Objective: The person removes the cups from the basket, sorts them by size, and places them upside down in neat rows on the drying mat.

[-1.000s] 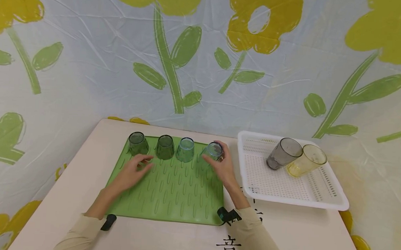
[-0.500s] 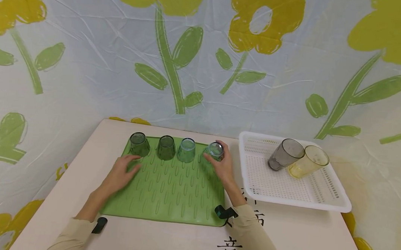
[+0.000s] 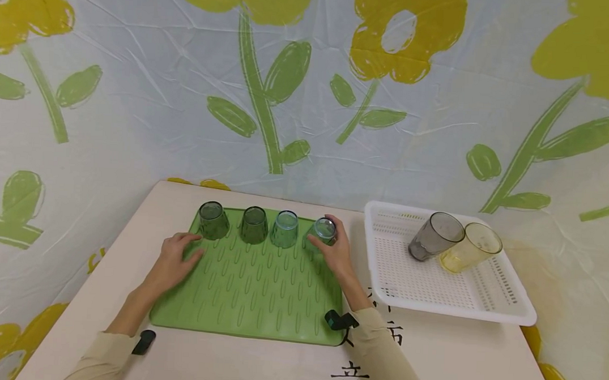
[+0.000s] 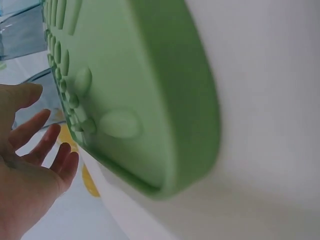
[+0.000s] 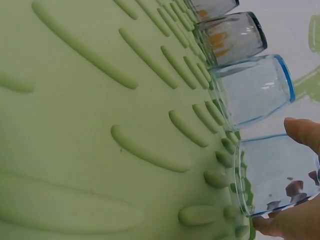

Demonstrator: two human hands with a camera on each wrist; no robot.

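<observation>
My right hand (image 3: 338, 254) holds a light blue drinking glass (image 3: 325, 229) between thumb and fingers at the far right of a green ridged mat (image 3: 249, 289). The glass is upside down, its wide rim down at the mat in the right wrist view. To its left stand another blue glass (image 3: 284, 230), a dark glass (image 3: 254, 226) and a second dark glass (image 3: 213, 221), all inverted along the mat's back edge. My left hand (image 3: 172, 263) hovers by the mat's left edge, fingers loosely spread and holding nothing, just short of the leftmost glass.
A white perforated basket (image 3: 422, 303) sits on the table (image 3: 225, 362) to the right of the mat. Inside lean a grey glass (image 3: 435, 236) and a yellow glass (image 3: 470, 248). Behind the table hangs a flower-printed cloth (image 3: 179, 128).
My left hand has drawn back to the left, away from the row of glasses. The glass in my right hand has shifted slightly left, closer to its blue neighbour.
</observation>
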